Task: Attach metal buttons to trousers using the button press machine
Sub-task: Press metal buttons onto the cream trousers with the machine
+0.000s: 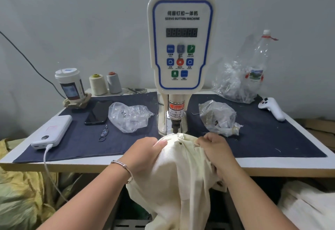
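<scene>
lower die: hidden under the cream trousers (174,166)
right fingers (204,140): tips buried in waistband fold
panel labels on button press machine (181,39): too small to read
trouser legs: cut off by bottom edge

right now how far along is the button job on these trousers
Done: one dark metal button already sits on the cream trousers. In hand: left hand and right hand grip the waistband just below the press head. Left: the next press; remaining count can't be told.
</scene>
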Available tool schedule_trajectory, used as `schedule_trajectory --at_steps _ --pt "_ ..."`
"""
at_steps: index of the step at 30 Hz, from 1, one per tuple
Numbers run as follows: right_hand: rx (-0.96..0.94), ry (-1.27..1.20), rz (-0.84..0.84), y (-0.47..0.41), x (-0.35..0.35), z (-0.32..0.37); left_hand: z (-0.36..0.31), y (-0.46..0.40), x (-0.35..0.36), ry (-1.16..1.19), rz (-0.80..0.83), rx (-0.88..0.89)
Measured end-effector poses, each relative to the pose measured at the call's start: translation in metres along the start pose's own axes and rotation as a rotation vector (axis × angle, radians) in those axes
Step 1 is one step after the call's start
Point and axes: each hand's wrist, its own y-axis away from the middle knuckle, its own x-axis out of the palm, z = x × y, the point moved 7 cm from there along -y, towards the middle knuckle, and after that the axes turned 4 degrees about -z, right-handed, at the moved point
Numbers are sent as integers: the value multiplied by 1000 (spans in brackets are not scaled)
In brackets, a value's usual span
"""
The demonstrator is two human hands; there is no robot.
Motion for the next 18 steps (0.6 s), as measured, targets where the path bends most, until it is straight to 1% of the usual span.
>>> schedule_trajectory --at_steps 1,3,5,7,8,9,11,12,14,17,18 --pt "44 -29 27 3 0 -2 -1 0 -1 20 16 -10" --pt "60 -150 32 7 -1 9 -4 -2 -9 68 3 -24" --pt "15 -302 28 7 -3 32 -4 -4 -23 223 -89 -40" --pt "13 -371 80 6 -4 50 -3 -4 -36 417 -174 -59" --pt "53 -362 139 7 -4 52 -4 -2 -38 464 -168 -68" --pt "120 -334 221 9 -4 49 -3 0 -36 474 -129 -83" --pt "301 -219 405 21 -2 35 2 6 -27 468 10 -162" --pt "371 -173 455 26 -3 29 5 9 -24 472 71 -210" --pt "416 -121 442 27 -4 27 10 8 -21 473 109 -291" --pt "309 15 270 14 -6 41 11 -5 -27 310 27 -371" --pt "283 75 239 11 -6 44 8 -9 -28 296 16 -386"
